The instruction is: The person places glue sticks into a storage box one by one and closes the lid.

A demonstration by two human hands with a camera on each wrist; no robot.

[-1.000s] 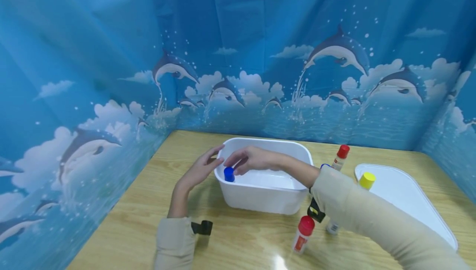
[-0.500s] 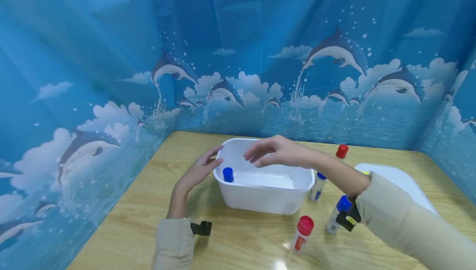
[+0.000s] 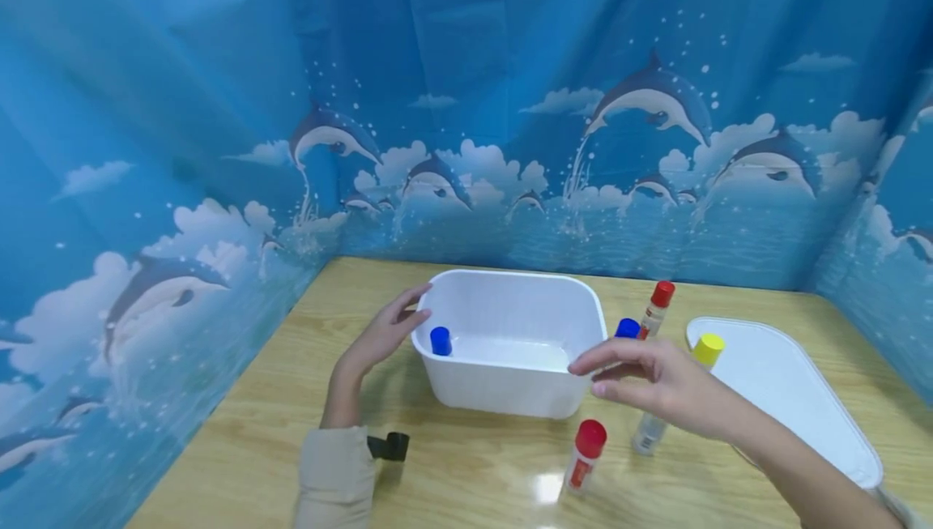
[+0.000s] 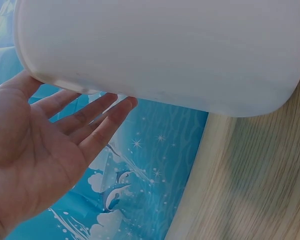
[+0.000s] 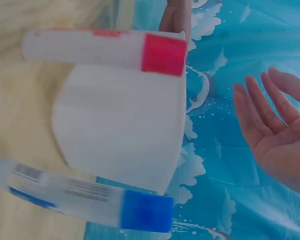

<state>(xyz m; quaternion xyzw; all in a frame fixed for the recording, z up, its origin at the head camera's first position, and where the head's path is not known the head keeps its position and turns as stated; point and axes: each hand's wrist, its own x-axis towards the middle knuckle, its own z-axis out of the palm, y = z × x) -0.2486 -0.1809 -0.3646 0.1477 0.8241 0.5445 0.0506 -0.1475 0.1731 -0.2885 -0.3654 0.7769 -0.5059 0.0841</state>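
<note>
In the head view my left hand (image 3: 382, 336) touches the left rim of a white plastic tub (image 3: 503, 387). Its fingers lie nearly straight along the tub wall in the left wrist view. A blue-capped glue stick (image 3: 440, 341) stands inside the tub's left end. My right hand (image 3: 666, 383) hovers with nothing in it near the tub's right front corner, fingers loosely bent. It partly covers a glue stick (image 3: 649, 433) whose blue cap (image 5: 147, 211) shows in the right wrist view. A red-capped glue stick (image 3: 585, 456) stands in front of the tub.
Right of the tub are another blue-capped glue stick (image 3: 628, 328), a red-capped one (image 3: 656, 310) and a yellow-capped one (image 3: 708, 349). A white lid (image 3: 780, 391) lies on the wooden table (image 3: 248, 424) at the right. A dolphin-print curtain (image 3: 466, 108) hangs behind.
My right hand has let go of the blue-capped glue stick in the tub. It has moved out and right, over the other glue sticks. My left hand stays at the rim.
</note>
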